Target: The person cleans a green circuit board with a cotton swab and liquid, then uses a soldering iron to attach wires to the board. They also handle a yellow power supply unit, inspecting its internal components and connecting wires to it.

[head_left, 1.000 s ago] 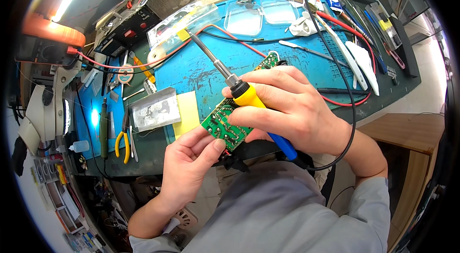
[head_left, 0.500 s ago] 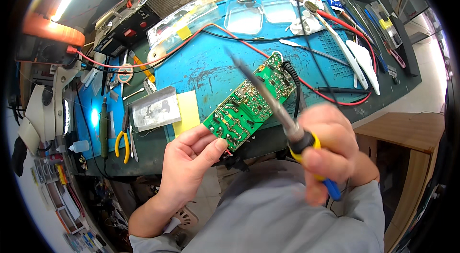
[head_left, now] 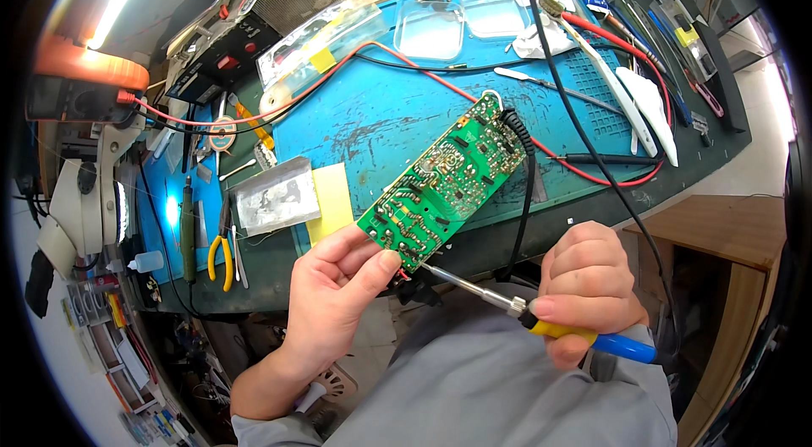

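My left hand (head_left: 340, 286) grips the near end of a green circuit board (head_left: 447, 180), thumb on top and fingers beneath. The board's solder side, with many small parts, faces up, and it slants away to the far right. In my right hand (head_left: 588, 290) is a soldering iron (head_left: 482, 290) with a yellow and blue handle, my fingers closed round the grip. Its tip points left and meets the board's near right edge, close to my left thumb; whether it touches a joint I cannot tell. A coiled black cable (head_left: 523, 138) hangs beside the board's far end.
A blue work mat (head_left: 355, 117) lies under the board. On the left are a metal tray (head_left: 275, 193), a yellow paper (head_left: 332, 202), yellow-handled pliers (head_left: 221, 257) and an orange multimeter (head_left: 85, 83). A black cord (head_left: 575, 109) crosses on the right, near red probe leads and brushes.
My right hand has brought the soldering iron down and turned it, from pointing up across the board to its tip at the board's near edge. My left hand and the board stay nearly still.
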Action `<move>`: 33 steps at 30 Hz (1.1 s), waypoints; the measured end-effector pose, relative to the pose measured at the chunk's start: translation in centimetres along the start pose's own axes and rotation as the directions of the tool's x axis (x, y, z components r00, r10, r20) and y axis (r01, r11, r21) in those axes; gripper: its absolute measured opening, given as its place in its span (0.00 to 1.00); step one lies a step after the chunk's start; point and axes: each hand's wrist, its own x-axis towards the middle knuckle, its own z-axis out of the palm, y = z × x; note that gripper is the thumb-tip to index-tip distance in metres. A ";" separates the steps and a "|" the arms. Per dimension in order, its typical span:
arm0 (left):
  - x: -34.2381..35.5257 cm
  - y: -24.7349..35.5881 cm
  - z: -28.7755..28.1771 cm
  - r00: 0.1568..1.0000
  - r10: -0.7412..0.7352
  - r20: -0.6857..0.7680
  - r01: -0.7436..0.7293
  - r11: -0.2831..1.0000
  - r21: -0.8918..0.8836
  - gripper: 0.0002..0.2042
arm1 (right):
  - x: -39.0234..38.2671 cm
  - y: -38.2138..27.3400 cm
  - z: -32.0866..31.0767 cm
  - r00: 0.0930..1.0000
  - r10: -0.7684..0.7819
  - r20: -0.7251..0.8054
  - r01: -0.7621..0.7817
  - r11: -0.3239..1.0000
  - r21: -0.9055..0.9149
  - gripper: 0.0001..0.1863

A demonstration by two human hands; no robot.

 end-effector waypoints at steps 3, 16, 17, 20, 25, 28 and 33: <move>-0.1 -0.1 0.1 1.000 0.011 -0.012 -0.011 1.000 -0.011 0.23 | -0.3 0.3 0.3 0.999 -0.012 0.045 0.011 1.000 0.010 0.23; 0.1 -0.2 -0.6 0.999 0.016 0.042 -0.015 1.000 -0.024 0.23 | 1.1 0.4 2.4 0.991 -0.015 -0.133 0.004 0.997 -0.083 0.14; 0.1 -0.2 -0.9 0.998 0.020 0.061 -0.017 0.999 -0.049 0.23 | 1.7 0.2 1.6 0.999 0.012 -0.043 -0.016 0.996 -0.092 0.14; -0.2 -0.4 -0.8 0.993 0.107 0.052 -0.106 0.994 -0.011 0.23 | 3.6 -0.2 -1.0 0.953 0.085 0.290 -0.037 0.985 -0.166 0.20; -0.9 0.7 0.4 0.853 0.470 0.227 -0.513 0.678 0.527 0.21 | 5.1 -0.1 -1.4 0.858 0.142 0.493 0.105 0.892 -0.440 0.18; -1.1 -0.1 1.4 0.683 0.669 0.292 -0.660 0.395 0.639 0.21 | 3.6 -0.4 -1.3 0.838 0.145 0.526 0.152 0.864 -0.480 0.20; -1.4 -2.6 2.6 0.641 0.737 0.214 -0.661 0.388 0.643 0.23 | 0.2 -1.6 0.1 0.879 0.209 0.428 0.066 0.837 -0.543 0.33</move>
